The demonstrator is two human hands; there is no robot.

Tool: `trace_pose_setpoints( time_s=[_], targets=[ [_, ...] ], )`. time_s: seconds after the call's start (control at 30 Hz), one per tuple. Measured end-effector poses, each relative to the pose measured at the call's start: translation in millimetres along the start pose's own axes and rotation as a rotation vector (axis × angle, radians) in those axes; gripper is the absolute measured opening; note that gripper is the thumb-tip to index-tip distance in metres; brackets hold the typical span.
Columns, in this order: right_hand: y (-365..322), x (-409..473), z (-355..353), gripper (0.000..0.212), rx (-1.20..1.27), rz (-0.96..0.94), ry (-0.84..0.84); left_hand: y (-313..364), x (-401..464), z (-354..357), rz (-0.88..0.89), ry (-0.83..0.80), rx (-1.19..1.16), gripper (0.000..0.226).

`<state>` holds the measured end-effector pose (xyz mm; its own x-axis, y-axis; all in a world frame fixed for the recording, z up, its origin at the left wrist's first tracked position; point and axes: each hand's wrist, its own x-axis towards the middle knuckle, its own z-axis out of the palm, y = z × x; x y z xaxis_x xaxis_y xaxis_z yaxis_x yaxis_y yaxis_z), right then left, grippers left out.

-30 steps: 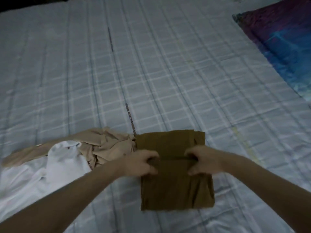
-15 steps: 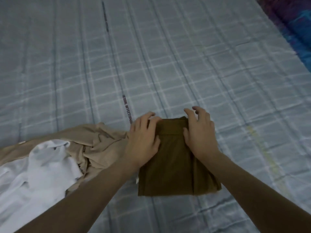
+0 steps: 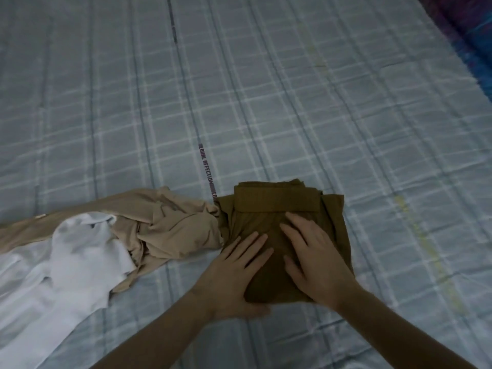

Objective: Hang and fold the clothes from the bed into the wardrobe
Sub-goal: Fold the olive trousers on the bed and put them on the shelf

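Furthest to the left of my hands, a crumpled white soft-knit garment (image 3: 66,265) lies loose on the pale blue checked bed sheet (image 3: 292,102), partly over a rumpled beige thin-fabric garment (image 3: 170,222) that reaches right until it touches the piece I am working on. Both look light and limp to me; I judge they would sag from any single hold, so each wants lifting at two points, shoulders or waistband.

My left hand (image 3: 234,272) lies flat with fingers straight and spread, pressing the near left part of the folded olive-brown woven garment (image 3: 277,206), its heel on the sheet just off the edge. My right hand (image 3: 316,259) is likewise spread and flat, pressing the middle and near right of that same bundle. Neither hand pinches anything.

The bundle sits directly beneath both hands, a thick rectangular stack with a folded band across its far end. I expect it to be soft, light and not slippery, but liable to spring open, so I would slide fingers under the near edge and carry it from beneath with a thumb on top.

No container is in view, nor the wardrobe. At the far right, well beyond my right hand, shows a dark blue-purple patterned cloth (image 3: 474,41).
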<state>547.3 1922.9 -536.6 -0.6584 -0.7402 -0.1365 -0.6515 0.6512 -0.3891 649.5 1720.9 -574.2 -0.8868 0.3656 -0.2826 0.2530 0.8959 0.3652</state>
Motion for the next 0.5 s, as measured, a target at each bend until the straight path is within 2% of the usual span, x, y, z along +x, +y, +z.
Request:
trace_pose_setpoints(
  time_s=[0.1, 0.2, 0.27, 0.4, 0.5],
  targets=[
    [-9, -32, -2, 0.066, -0.08, -0.071, -0.046, 8, -12, 6, 0.047, 0.061, 0.1, 0.095],
    [1, -59, 12, 0.087, -0.192, -0.058, -0.235, 14, -18, 13, 0.175, 0.195, 0.202, 0.049],
    [6, -64, 20, 0.093, -0.247, -0.06, -0.273, 13, -15, 12, 0.123, 0.217, 0.209, 0.052],
    [-1, -52, 26, 0.076, -0.258, -0.019, -0.13, 19, -4, 10, -0.039, 0.197, 0.123, 0.062],
    [-8, -40, 23, 0.049, -0.304, -0.004, -0.117, 23, -3, 3, -0.078, 0.132, 0.127, 0.062]
  ],
)
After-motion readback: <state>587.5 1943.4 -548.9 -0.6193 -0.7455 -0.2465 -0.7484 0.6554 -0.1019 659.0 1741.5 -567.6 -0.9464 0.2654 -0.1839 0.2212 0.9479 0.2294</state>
